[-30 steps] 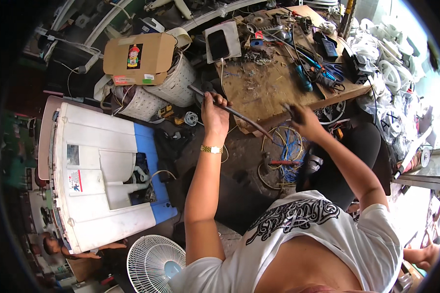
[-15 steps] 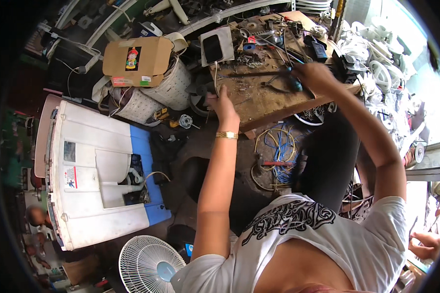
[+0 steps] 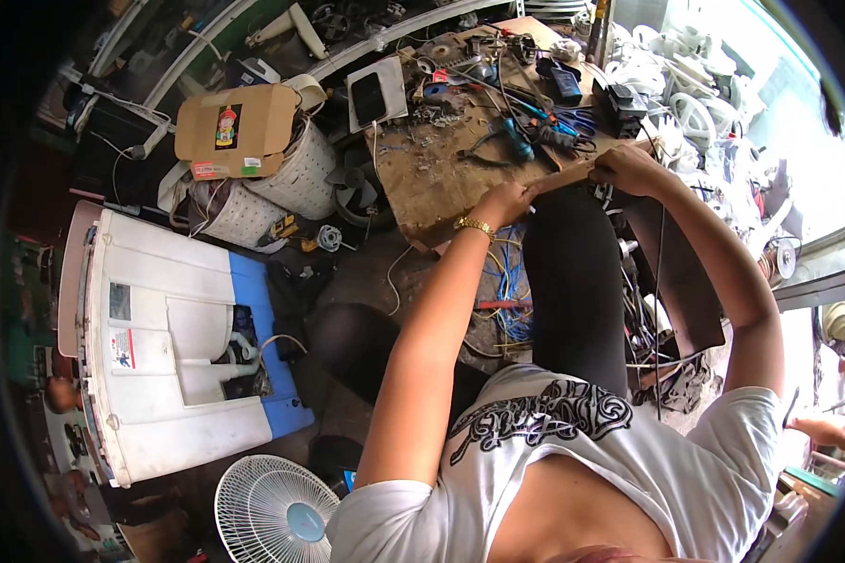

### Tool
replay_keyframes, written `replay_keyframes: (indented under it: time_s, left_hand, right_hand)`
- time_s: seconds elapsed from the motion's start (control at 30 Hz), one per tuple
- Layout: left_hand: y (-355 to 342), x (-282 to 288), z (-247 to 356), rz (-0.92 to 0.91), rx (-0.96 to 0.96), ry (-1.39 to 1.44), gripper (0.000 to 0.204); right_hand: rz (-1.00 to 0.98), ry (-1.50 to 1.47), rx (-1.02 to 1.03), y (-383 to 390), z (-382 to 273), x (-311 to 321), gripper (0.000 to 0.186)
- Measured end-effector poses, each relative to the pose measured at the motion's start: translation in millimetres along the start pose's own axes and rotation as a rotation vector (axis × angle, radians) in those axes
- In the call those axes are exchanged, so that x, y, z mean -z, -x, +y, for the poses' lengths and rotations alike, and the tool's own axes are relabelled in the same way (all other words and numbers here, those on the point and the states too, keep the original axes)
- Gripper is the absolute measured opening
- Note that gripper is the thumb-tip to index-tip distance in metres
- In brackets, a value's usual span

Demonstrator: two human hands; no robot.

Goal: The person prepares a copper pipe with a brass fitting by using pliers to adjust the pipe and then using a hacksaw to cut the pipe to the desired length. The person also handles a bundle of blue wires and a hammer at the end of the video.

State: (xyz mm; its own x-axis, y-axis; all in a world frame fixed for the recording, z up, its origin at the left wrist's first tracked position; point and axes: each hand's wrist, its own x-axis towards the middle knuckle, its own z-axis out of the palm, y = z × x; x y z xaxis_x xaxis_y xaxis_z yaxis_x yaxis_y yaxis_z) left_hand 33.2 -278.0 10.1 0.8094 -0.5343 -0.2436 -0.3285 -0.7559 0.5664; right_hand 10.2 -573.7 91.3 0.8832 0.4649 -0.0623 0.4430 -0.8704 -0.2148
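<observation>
My left hand (image 3: 505, 205), with a gold-coloured watch (image 3: 476, 225) on its wrist, is closed at the front edge of the wooden worktable (image 3: 422, 192). A small pale tip shows beside its fingers; what it holds is not clear. To the right along the same edge, my right hand (image 3: 627, 171) is closed with curled fingers, and their contents are hidden. A dark cord (image 3: 660, 300) hangs below my right wrist; I cannot tell whether the hand holds it. Blue-handled pliers (image 3: 516, 141) lie on the tabletop beyond my hands.
A phone (image 3: 368, 98), several tools and metal scraps lie on the table. Left stand perforated baskets (image 3: 296, 178), a cardboard box (image 3: 235, 131) and a white-and-blue appliance tub (image 3: 160, 347). A white fan (image 3: 277, 511) is near me. White plastic parts (image 3: 695, 113) are heaped right; blue and yellow wires lie below.
My left hand has left the pale cord at the table's left side and moved right to the front edge. My right hand has let go of the pliers and come down to that edge.
</observation>
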Motion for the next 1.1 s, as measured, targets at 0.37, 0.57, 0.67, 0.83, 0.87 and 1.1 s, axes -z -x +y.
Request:
replay_keyframes:
  time_s: [0.37,0.57,0.67,0.83,0.87,1.1]
  left_hand:
    - [9.7,-27.1,-19.3,0.18,0.114,-0.098,0.068]
    - [10.2,-38.5,-14.5,0.224,0.145,-0.119,0.067]
    - [0.6,-38.4,-1.4,0.228,0.118,-0.151,0.067]
    - [3.9,-52.4,-10.2,0.261,0.175,-0.141,0.067]
    - [1.2,-54.3,-9.2,0.258,0.165,-0.134,0.067]
    - [-1.2,-52.5,-13.2,0.268,0.163,-0.15,0.066]
  right_hand:
    - [-0.126,-0.022,-0.176,5.6,8.5,-33.8,0.064]
    - [-0.06,-0.007,-0.306,11.1,7.9,-61.8,0.065]
    - [0.084,-0.019,-0.302,21.3,30.9,-83.9,0.064]
    - [0.012,0.004,-0.279,8.5,29.1,-76.9,0.059]
    - [-0.027,0.026,-0.294,9.2,32.4,-76.5,0.058]
    - [0.061,0.056,-0.231,15.7,40.6,-91.7,0.029]
